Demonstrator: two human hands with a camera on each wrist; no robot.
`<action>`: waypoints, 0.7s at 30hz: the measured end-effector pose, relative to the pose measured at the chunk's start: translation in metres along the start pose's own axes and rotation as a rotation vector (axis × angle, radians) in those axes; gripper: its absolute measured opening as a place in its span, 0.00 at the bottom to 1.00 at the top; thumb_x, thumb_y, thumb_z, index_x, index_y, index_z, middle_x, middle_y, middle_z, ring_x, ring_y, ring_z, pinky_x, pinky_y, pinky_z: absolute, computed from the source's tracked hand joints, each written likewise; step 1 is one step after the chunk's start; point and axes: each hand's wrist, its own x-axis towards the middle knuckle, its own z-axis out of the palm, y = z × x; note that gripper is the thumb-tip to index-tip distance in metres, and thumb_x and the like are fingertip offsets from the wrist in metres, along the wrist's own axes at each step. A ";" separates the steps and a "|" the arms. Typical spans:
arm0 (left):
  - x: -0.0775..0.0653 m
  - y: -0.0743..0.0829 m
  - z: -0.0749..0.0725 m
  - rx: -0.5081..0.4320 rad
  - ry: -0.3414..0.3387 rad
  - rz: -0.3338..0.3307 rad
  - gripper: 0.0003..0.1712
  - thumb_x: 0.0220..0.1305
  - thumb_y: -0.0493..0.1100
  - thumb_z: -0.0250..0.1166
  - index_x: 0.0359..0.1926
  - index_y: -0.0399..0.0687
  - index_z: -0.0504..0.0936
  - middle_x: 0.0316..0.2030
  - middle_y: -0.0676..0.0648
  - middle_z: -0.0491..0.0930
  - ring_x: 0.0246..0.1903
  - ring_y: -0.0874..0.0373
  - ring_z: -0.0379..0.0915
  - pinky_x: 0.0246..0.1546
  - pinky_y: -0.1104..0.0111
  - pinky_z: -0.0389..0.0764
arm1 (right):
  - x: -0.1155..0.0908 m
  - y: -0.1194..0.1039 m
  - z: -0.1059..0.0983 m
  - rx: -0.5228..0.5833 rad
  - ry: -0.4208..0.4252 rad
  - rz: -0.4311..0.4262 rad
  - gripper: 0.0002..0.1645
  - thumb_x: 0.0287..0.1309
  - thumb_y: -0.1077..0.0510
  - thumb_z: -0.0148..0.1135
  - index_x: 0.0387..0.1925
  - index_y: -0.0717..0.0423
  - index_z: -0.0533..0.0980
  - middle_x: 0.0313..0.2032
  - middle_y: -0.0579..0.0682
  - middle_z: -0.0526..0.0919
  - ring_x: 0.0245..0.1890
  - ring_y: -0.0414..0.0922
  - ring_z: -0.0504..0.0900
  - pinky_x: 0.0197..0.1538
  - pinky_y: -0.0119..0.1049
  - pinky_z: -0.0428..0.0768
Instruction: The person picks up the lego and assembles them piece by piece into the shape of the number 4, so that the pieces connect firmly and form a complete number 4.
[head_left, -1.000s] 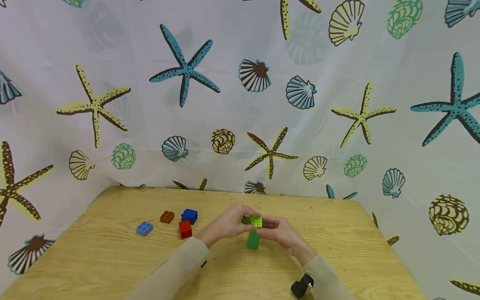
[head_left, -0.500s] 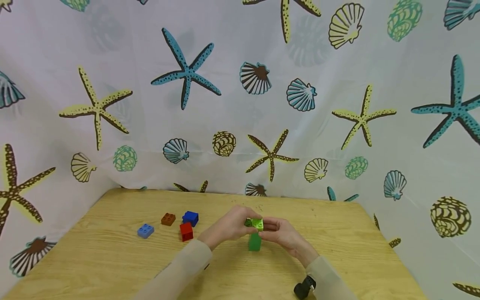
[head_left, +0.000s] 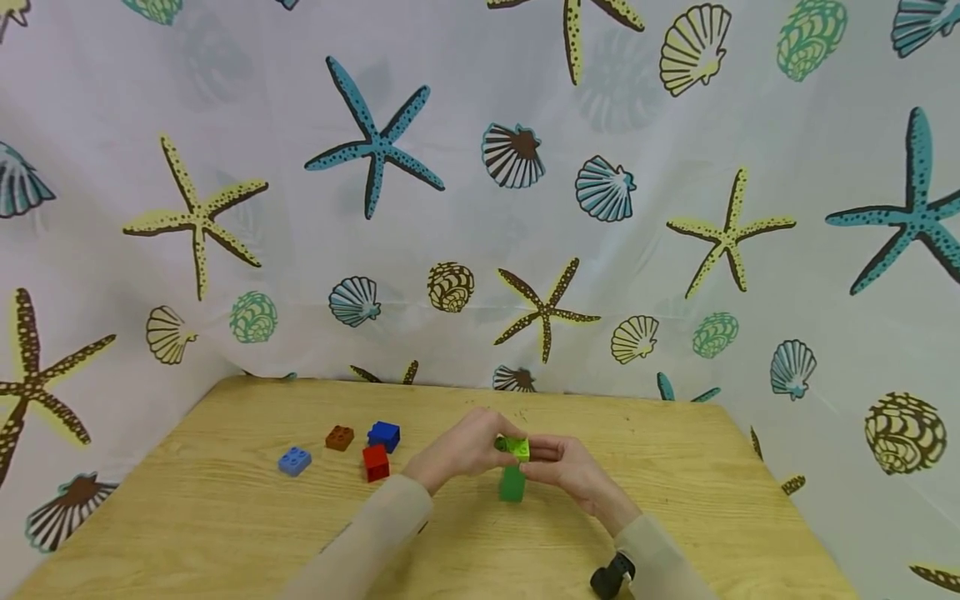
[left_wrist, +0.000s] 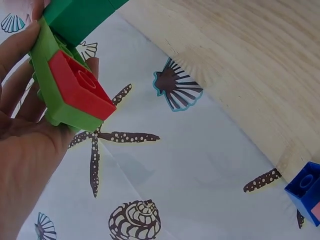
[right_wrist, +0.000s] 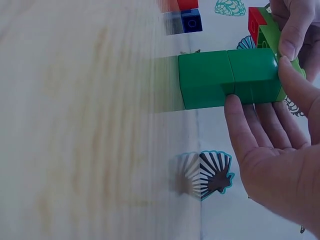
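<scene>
Over the middle of the table, my left hand grips a long lime-green toy brick. On that brick's underside sits a red brick, out to the side of the stack. Below the lime brick, two dark green bricks stand upright on the table as one stack. My right hand holds the upper part of this stack, its thumb up at the lime brick and its fingers along the green side. In the right wrist view both thumbs meet near the joint between lime and green.
On the wooden table, left of my hands, lie a red brick, a dark blue brick, a brown brick and a light blue brick. A shell-print cloth hangs behind the table and along its sides.
The head view has shifted slightly. Both hands keep their hold on the bricks at nearly the same place, and the loose bricks on the left have not moved.
</scene>
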 end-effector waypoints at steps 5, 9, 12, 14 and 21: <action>0.000 -0.004 0.000 -0.022 -0.002 0.027 0.20 0.60 0.41 0.71 0.54 0.43 0.84 0.49 0.46 0.86 0.39 0.66 0.79 0.37 0.76 0.78 | 0.000 -0.001 0.000 0.005 0.006 0.007 0.33 0.61 0.59 0.67 0.65 0.65 0.69 0.61 0.62 0.76 0.56 0.46 0.81 0.57 0.40 0.80; 0.001 -0.008 0.000 -0.066 0.006 0.027 0.20 0.59 0.41 0.72 0.53 0.43 0.85 0.48 0.47 0.86 0.38 0.66 0.78 0.37 0.75 0.78 | 0.000 -0.003 0.001 0.008 0.010 0.002 0.33 0.61 0.58 0.67 0.65 0.65 0.69 0.60 0.62 0.77 0.56 0.47 0.81 0.57 0.41 0.80; 0.000 -0.012 0.002 -0.086 0.013 0.019 0.20 0.59 0.42 0.71 0.53 0.45 0.85 0.48 0.48 0.86 0.40 0.64 0.78 0.38 0.73 0.78 | 0.000 -0.003 0.001 0.014 0.014 0.009 0.33 0.60 0.58 0.67 0.64 0.65 0.70 0.60 0.61 0.77 0.54 0.46 0.81 0.56 0.40 0.80; 0.000 -0.015 0.003 -0.094 0.018 0.011 0.20 0.60 0.42 0.71 0.54 0.47 0.85 0.48 0.49 0.85 0.42 0.63 0.77 0.40 0.72 0.78 | 0.001 -0.003 0.002 0.042 0.011 0.015 0.33 0.61 0.59 0.66 0.65 0.65 0.69 0.60 0.61 0.77 0.54 0.45 0.81 0.58 0.42 0.79; 0.001 -0.017 0.006 -0.102 0.029 0.027 0.21 0.58 0.44 0.73 0.54 0.49 0.85 0.43 0.52 0.80 0.40 0.63 0.72 0.40 0.72 0.76 | -0.001 -0.002 0.007 0.113 0.027 0.009 0.34 0.63 0.56 0.65 0.66 0.65 0.67 0.59 0.59 0.77 0.52 0.43 0.81 0.58 0.43 0.79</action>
